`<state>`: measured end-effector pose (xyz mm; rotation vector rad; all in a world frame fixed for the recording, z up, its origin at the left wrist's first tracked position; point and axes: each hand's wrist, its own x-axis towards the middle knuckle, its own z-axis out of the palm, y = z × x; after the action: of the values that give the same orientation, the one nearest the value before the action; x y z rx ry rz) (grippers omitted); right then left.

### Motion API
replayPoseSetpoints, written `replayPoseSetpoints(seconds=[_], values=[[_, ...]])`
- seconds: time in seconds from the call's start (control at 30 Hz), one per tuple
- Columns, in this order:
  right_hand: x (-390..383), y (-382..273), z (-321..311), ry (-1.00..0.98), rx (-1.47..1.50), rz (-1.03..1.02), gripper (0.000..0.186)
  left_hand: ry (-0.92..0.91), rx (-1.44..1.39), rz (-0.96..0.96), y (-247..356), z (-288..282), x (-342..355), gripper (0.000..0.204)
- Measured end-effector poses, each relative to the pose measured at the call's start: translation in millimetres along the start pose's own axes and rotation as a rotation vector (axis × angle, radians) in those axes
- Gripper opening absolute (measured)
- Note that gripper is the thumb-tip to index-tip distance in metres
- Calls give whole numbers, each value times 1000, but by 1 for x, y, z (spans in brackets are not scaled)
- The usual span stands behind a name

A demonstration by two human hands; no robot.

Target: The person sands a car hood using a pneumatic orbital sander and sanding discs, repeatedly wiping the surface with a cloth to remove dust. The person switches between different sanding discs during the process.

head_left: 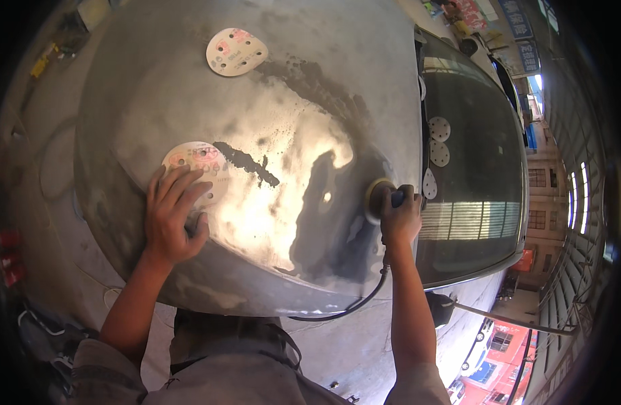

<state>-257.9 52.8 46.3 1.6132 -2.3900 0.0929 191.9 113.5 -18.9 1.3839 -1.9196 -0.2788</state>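
My left hand [178,217] lies with fingers spread over a round, holed sanding disc [202,177] on the car's dull, patchy hood [135,94]. On the right part of the hood, my right hand [401,219] is closed around an orbital sander [380,201], its black hose [372,297] curving down over the front edge. Another holed disc [235,50] lies on the upper part of the hood. Dark smudges and bare, lighter metal show between my two hands.
Several small discs [439,152] rest along the windshield [472,169] at right, beside a side mirror [437,307]. Red objects [10,256] stand on the floor at far left. Beyond are a white parked car [477,347], buildings and a metal roof.
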Motion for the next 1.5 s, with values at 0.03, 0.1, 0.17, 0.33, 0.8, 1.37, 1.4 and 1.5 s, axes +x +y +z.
replayPoseSetpoints(seconds=[0.03,0.1,0.17,0.33,0.8,1.37,1.4,1.5], values=[[-8,-3,-1,-24,37,-43,37,3,6,2,-2,1,-1,47],[-41,-16,-11,-70,109,-131,36,12,17,4,-6,1,-4,46],[-50,-23,-11,-53,148,-178,36,15,26,-4,-5,0,-2,45],[36,-2,4,29,-42,27,40,9,14,-8,1,1,1,43],[-4,8,8,94,34,-52,40,-27,64,15,0,4,-3,43],[1,0,7,63,34,-20,37,-25,94,-6,3,4,-1,42],[10,3,8,63,26,8,37,-31,85,-12,5,4,-1,41],[18,12,9,69,2,32,40,-29,99,5,0,7,0,42]])
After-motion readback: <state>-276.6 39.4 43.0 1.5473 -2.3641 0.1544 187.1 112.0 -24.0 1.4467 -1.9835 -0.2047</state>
